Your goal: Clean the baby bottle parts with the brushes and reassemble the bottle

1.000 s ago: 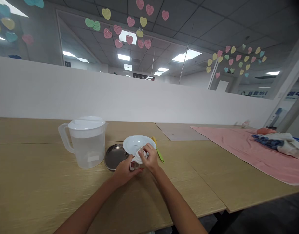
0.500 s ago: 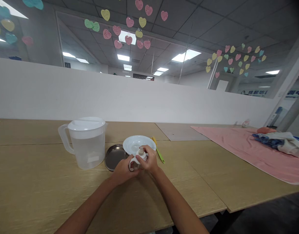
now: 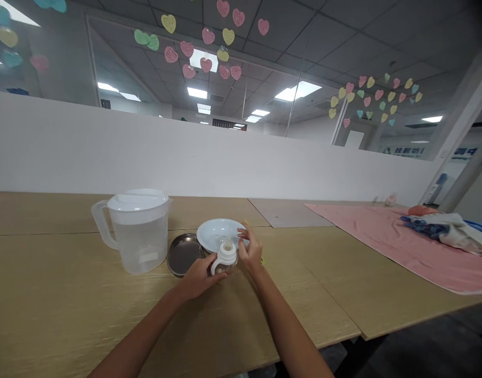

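My left hand [image 3: 199,275] is wrapped around a baby bottle [image 3: 226,255] with a white collar, a white side handle and a clear teat on top. The bottle is roughly upright, just in front of a white bowl [image 3: 213,227]. My right hand [image 3: 252,251] is off the bottle, to its right, with fingers apart at the bowl's right rim. Beneath that hand lies a yellow-and-green brush-like tool [image 3: 263,260], mostly covered, with only its ends showing. A dark round metal dish [image 3: 184,255] sits left of the bottle.
A lidded translucent pitcher [image 3: 140,236] with liquid inside stands left of the dish. On the right, a pink cloth [image 3: 362,231] covers part of the table, with a pile of folded fabric [image 3: 449,228] on it. A white partition [image 3: 225,163] runs behind the table.
My right hand has let go of the bottle's collar and moved right, its fingers spreading. The left hand still holds the bottle. The view has shifted slightly.
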The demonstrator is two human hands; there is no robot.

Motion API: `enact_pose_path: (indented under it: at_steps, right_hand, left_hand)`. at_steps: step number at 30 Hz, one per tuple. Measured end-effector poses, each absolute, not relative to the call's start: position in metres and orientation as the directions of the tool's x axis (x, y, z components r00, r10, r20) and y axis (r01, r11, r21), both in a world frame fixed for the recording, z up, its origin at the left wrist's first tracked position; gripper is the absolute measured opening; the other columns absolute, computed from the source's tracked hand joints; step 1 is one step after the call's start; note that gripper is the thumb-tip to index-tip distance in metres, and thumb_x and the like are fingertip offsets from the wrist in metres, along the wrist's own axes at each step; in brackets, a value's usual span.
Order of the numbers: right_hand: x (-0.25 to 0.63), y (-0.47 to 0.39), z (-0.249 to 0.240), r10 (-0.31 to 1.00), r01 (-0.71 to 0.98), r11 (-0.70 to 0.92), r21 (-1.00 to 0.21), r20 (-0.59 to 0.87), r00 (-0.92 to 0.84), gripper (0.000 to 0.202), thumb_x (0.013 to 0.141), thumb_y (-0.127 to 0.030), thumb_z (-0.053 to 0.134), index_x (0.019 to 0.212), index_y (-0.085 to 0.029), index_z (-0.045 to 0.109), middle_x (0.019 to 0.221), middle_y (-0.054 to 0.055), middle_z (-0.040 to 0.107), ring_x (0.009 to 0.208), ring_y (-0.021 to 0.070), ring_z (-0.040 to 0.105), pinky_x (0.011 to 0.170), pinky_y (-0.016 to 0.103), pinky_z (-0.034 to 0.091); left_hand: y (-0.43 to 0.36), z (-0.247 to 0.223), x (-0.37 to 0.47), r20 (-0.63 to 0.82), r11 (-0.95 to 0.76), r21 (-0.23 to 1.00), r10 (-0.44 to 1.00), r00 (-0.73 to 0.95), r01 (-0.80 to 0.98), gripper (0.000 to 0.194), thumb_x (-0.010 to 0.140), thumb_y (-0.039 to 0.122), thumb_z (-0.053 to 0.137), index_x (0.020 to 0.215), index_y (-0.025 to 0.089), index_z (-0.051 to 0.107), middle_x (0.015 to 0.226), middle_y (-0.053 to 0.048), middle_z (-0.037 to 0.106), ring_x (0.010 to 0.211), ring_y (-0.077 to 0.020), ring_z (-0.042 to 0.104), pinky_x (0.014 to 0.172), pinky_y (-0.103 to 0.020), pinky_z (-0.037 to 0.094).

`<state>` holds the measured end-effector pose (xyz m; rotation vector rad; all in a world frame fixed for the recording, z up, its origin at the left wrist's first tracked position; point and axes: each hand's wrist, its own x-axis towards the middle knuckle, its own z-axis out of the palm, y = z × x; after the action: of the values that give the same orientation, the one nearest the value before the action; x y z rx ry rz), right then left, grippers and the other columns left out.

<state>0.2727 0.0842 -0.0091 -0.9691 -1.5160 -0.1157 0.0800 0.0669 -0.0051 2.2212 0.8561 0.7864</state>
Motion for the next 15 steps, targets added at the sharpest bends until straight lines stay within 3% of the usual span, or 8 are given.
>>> enact_pose_path:
  at_steps: [3, 8, 10, 15]
  right_hand:
    - [0.273, 0.084, -0.009, 0.430, 0.640, 0.623, -0.450, 0.880, 0.201, 0.037, 0.084, -0.026, 0.041, 0.118, -0.014, 0.050, 0.095, 0.011, 0.066, 0.083, 0.0194, 0.064, 0.076, 0.035, 0.053]
    - [0.259, 0.077, -0.009, 0.256, 0.644, 0.760, -0.089, 0.951, -0.170, 0.050, 0.078, -0.032, 0.051, 0.123, -0.013, 0.046, 0.110, 0.015, 0.061, 0.100, 0.0254, 0.060, 0.084, 0.041, 0.050]
    - [0.261, 0.078, -0.010, 0.244, 0.655, 0.755, -0.024, 0.938, -0.247, 0.056, 0.075, -0.036, 0.053, 0.126, -0.012, 0.043, 0.113, 0.016, 0.059, 0.106, 0.0275, 0.057, 0.087, 0.044, 0.049]
    - [0.282, 0.084, -0.011, 0.362, 0.751, 0.606, -0.260, 0.932, 0.030, 0.048, 0.082, -0.031, 0.045, 0.126, -0.013, 0.041, 0.113, 0.015, 0.058, 0.101, 0.0242, 0.058, 0.085, 0.042, 0.048]
  left_hand:
    - [0.067, -0.006, 0.080, 0.296, -0.590, 0.716, 0.741, 0.603, 0.373, 0.046, 0.078, 0.055, 0.051, 0.102, 0.017, 0.056, 0.075, 0.001, 0.063, 0.064, -0.0134, 0.049, 0.062, -0.023, 0.036]
    - [0.065, -0.004, 0.080, 0.292, -0.587, 0.722, 0.739, 0.607, 0.368, 0.041, 0.079, 0.052, 0.050, 0.096, 0.016, 0.057, 0.071, 0.001, 0.062, 0.061, -0.0131, 0.049, 0.059, -0.023, 0.035]
    - [0.064, -0.003, 0.080, 0.297, -0.592, 0.713, 0.741, 0.602, 0.377, 0.040, 0.079, 0.052, 0.050, 0.095, 0.016, 0.057, 0.070, 0.001, 0.061, 0.060, -0.0133, 0.048, 0.058, -0.023, 0.035]
    - [0.064, -0.004, 0.080, 0.287, -0.587, 0.717, 0.740, 0.609, 0.375, 0.046, 0.078, 0.056, 0.050, 0.102, 0.018, 0.056, 0.072, 0.001, 0.062, 0.064, -0.0140, 0.050, 0.061, -0.023, 0.035]
